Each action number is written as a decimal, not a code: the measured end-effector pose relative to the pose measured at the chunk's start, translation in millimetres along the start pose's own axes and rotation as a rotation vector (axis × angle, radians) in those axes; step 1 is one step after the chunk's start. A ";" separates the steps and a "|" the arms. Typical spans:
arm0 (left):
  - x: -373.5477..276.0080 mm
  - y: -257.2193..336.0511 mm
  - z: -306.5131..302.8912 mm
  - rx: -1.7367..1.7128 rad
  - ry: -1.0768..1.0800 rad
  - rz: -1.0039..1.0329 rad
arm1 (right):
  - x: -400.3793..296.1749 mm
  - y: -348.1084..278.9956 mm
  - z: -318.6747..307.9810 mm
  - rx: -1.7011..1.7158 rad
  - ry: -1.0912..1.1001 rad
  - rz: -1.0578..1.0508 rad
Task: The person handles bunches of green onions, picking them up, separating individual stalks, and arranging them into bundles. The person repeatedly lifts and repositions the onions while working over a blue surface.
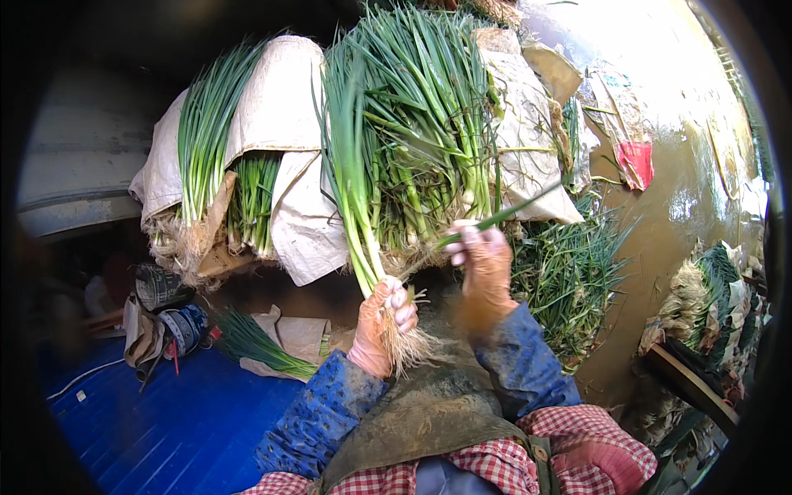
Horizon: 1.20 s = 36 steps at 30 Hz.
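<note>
My left hand point(383, 325) is closed around the root end of a few green onions point(359, 229). Their pale roots point(402, 340) hang below my fingers, and the green tops reach up and away from me. Just to the right, my right hand point(486, 269) pinches a single green leaf point(516, 210) that points up to the right. The leaf's lower end seems to run toward the roots, where blur hides the detail. Behind both hands lies a large heap of green onions point(421, 111), roots toward me, with some withered leaves among the stalks.
Pale sacking point(278, 93) covers another onion bundle point(213, 136) at the left. Loose leaves point(563, 278) are piled on the wet floor point(668, 210) at right. A tape roll point(184, 327) and a small onion bundle point(266, 346) lie on a blue surface point(173, 421). More onions point(693, 303) stand far right.
</note>
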<state>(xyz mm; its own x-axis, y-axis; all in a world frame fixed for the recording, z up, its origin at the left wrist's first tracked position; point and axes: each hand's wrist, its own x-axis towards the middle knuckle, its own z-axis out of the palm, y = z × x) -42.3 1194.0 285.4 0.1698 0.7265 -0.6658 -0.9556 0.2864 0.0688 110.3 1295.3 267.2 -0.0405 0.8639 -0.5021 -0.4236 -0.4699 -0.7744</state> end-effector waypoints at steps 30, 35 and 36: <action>15.3 -18.4 -14.0 0.763 0.397 0.186 | -15.0 38.7 13.4 -1.362 -0.367 -0.443; 21.1 -14.7 -18.2 0.939 0.438 0.217 | -15.2 27.8 16.9 -1.237 -0.232 -0.283; 16.7 -13.5 -15.5 0.953 0.489 0.180 | -4.7 18.3 26.4 -1.428 -0.316 -0.142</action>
<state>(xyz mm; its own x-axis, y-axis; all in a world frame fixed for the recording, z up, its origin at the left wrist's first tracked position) -30.3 1192.6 261.8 -0.2696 0.5392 -0.7978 -0.3417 0.7210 0.6028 78.9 1287.4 265.5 -0.3474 0.8318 -0.4329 0.7860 0.0066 -0.6182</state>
